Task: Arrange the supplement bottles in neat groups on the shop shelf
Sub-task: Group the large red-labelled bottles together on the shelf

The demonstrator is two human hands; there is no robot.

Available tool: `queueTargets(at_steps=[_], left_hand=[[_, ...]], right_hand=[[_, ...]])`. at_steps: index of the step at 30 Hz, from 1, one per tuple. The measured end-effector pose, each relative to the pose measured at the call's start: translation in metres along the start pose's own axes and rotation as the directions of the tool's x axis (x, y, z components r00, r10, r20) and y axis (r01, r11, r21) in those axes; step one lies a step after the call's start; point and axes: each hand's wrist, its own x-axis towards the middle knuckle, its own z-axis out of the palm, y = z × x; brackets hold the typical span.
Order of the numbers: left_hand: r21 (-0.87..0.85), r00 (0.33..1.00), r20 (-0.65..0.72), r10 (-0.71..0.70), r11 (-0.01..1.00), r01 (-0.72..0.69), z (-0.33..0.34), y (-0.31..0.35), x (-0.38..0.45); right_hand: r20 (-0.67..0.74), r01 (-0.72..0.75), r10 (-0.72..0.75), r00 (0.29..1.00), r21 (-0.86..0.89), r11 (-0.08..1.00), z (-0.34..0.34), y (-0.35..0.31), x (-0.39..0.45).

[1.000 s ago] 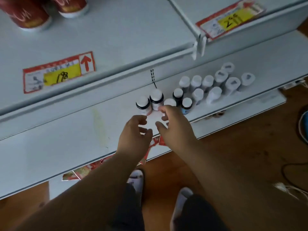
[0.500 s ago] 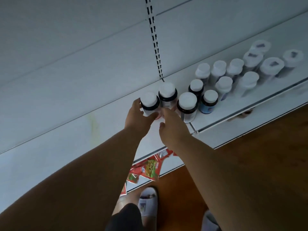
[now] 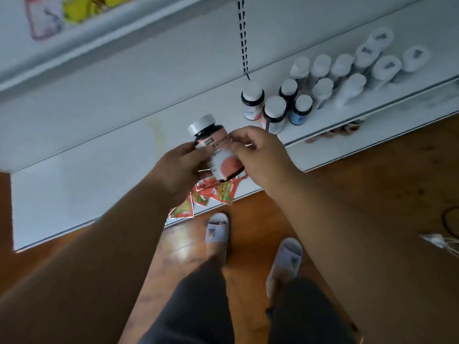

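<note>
You stand on a wooden floor point(image 3: 347, 194) in grey slippers point(image 3: 217, 232), facing a white shop shelf point(image 3: 99, 155) with a slotted upright point(image 3: 243, 38) running up its back panel. A blurred price tag point(image 3: 62, 13) sits on the edge of the shelf above.

Your left hand point(image 3: 178, 170) grips a dark bottle point(image 3: 214, 147) with a white cap and a pink-and-white label, fingers and thumb curled round its left side. The bottle is lifted clear of the shelf, tilted with its cap up and to the left. Your right hand point(image 3: 258, 155) pinches the right edge of the same bottle's label with curled fingertips.

To the right, on the shelf, three dark bottles point(image 3: 273, 110) with white caps stand close together, a smaller blue-labelled bottle point(image 3: 301, 109) just beside them. Behind and further right is a cluster of white bottles point(image 3: 347, 70), some with dark marks on their caps.

Red and green sachets point(image 3: 211, 192) lie on the lower shelf, just under your hands. A white cable point(image 3: 439, 240) lies on the floor at the right edge.
</note>
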Motion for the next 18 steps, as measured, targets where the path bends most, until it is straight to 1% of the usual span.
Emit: queueTargets(at_steps=[3,6,8,11,14,16,18], left_hand=[[-0.123,0.999,-0.007,-0.036,0.992,0.035,0.016,0.016,-0.07],[-0.185,0.999,0.024,-0.044,0.982,0.048,0.03,0.031,-0.127],[-0.207,0.998,0.061,-0.033,0.977,0.045,0.036,0.044,-0.152],[-0.236,0.988,0.154,0.032,0.972,0.005,0.041,0.072,-0.176],[-0.21,0.968,0.23,0.101,0.976,-0.052,0.041,0.104,-0.186],[-0.176,0.958,0.241,0.158,0.977,-0.117,0.042,0.125,-0.194],[-0.153,0.957,0.214,0.196,0.974,-0.165,0.045,0.142,-0.203]], right_hand=[[0.042,-0.048,0.044,0.998,0.106,0.993,-0.012,-0.036,-0.057],[0.072,-0.07,0.058,0.996,0.183,0.981,-0.03,-0.068,-0.113],[0.059,-0.062,0.05,0.997,0.215,0.975,-0.043,-0.092,-0.138],[0.023,-0.022,0.018,1.0,0.227,0.974,-0.06,-0.131,-0.16],[-0.007,0.042,-0.042,0.999,0.208,0.977,-0.073,-0.168,-0.17],[-0.038,0.076,-0.071,0.997,0.166,0.983,-0.076,-0.187,-0.172],[-0.053,0.088,-0.08,0.995,0.165,0.982,-0.08,-0.203,-0.173]])
